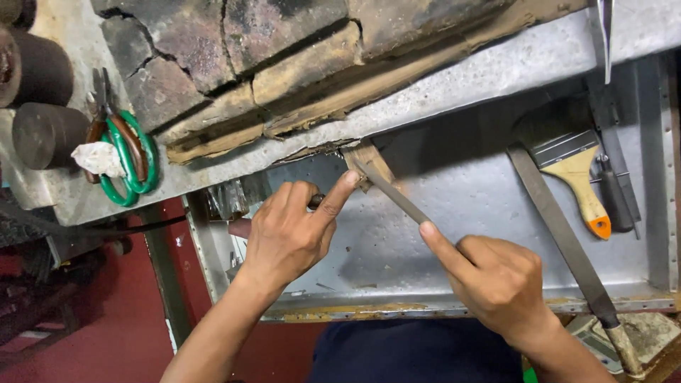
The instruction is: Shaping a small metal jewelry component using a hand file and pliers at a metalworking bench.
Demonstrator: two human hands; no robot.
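Two hands: left hand point(287, 237) fingers pinch small piece against wooden peg point(369, 164); right hand point(496, 280) fingers grip file point(394, 193).
Advice: short, level strokes; forefinger steadies.

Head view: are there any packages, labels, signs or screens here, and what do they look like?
None in view: only tools.
Slim metal file: held by left hand and right hand.
Paintbrush: right, in metal tray, wooden handle, orange tip.
Green-handled pliers: left, on bench.

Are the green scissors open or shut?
Shut, mostly. The green-handled scissors lie on the bench with both loops side by side; a white rag covers part of them.
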